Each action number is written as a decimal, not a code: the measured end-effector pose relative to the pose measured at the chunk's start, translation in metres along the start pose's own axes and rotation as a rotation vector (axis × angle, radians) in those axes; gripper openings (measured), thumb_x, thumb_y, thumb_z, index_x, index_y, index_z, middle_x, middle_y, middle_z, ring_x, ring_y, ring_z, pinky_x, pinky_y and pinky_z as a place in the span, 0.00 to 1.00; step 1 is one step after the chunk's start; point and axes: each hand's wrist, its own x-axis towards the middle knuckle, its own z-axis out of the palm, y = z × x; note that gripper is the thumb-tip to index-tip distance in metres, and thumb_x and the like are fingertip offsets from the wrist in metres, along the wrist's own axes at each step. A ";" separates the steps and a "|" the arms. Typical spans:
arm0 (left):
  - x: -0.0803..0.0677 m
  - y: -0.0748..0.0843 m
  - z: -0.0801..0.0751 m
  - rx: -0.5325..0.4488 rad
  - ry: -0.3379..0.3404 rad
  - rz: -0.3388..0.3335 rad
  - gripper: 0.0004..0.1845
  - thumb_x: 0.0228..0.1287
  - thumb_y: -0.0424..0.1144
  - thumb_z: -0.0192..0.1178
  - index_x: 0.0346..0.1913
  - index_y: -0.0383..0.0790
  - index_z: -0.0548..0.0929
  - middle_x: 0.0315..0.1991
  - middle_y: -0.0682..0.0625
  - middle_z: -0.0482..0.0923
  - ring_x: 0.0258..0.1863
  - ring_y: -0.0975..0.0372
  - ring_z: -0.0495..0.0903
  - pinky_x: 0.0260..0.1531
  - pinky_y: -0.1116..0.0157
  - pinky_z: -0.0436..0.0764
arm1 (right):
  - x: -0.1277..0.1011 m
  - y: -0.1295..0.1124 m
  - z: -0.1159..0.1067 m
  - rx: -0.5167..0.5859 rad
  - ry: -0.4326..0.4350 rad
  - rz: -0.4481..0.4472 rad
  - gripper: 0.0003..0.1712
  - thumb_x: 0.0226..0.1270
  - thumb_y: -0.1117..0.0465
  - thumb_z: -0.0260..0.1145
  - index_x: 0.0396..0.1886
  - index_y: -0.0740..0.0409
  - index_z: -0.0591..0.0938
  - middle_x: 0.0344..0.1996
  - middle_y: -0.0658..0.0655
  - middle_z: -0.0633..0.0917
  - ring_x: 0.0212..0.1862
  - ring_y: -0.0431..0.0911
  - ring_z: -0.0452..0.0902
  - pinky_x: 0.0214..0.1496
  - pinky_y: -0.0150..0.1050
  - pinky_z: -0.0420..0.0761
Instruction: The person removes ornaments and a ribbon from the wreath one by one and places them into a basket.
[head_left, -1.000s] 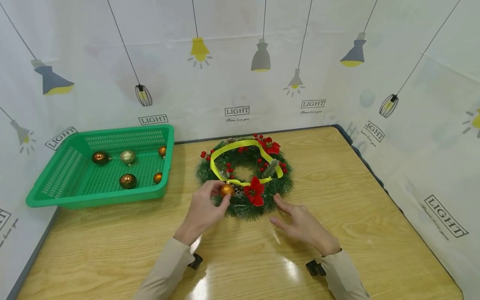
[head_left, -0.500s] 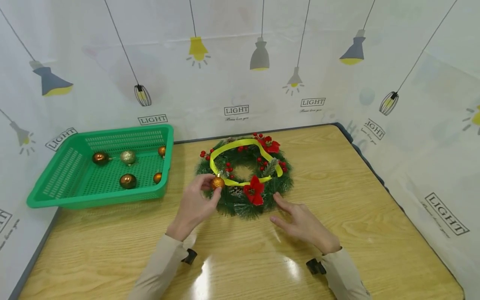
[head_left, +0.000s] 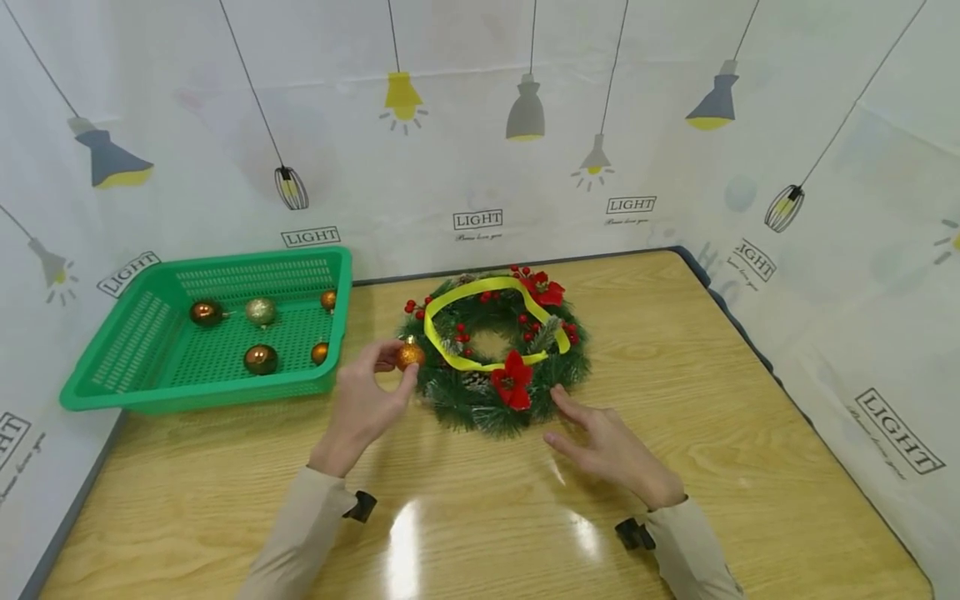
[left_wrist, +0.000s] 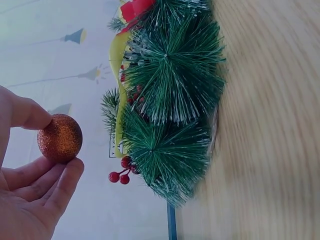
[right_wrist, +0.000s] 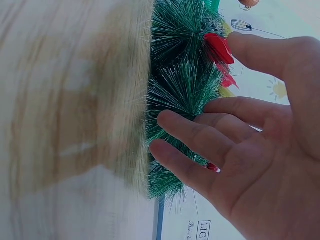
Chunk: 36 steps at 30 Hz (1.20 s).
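Observation:
A green pine wreath (head_left: 498, 350) with red flowers, berries and a yellow ribbon (head_left: 480, 325) lies flat on the wooden table (head_left: 480, 500). My left hand (head_left: 363, 400) pinches a glittery orange ball ornament (head_left: 409, 356) between thumb and fingers, just left of the wreath's edge; the left wrist view shows the ball (left_wrist: 60, 138) lifted clear of the needles (left_wrist: 170, 110). My right hand (head_left: 603, 442) rests open with its fingers spread against the wreath's near right edge, its fingertips (right_wrist: 162, 120) touching the needles.
A green plastic basket (head_left: 150, 392) sits at the back left with several ball ornaments inside, among them a dark one (head_left: 260, 359) and a gold one (head_left: 260, 312). A printed curtain (head_left: 480, 125) walls the table's back and sides.
My left hand has carried the orange ball from the wreath's near left part leftward, off the wreath toward the basket. The right hand has stayed put.

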 end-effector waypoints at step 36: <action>0.017 -0.039 -0.059 0.006 0.190 -0.046 0.15 0.64 0.31 0.67 0.52 0.27 0.82 0.45 0.36 0.84 0.39 0.47 0.85 0.39 0.86 0.74 | -0.001 -0.001 0.003 -0.034 0.028 0.005 0.39 0.76 0.52 0.63 0.74 0.73 0.64 0.72 0.72 0.65 0.66 0.62 0.73 0.68 0.57 0.74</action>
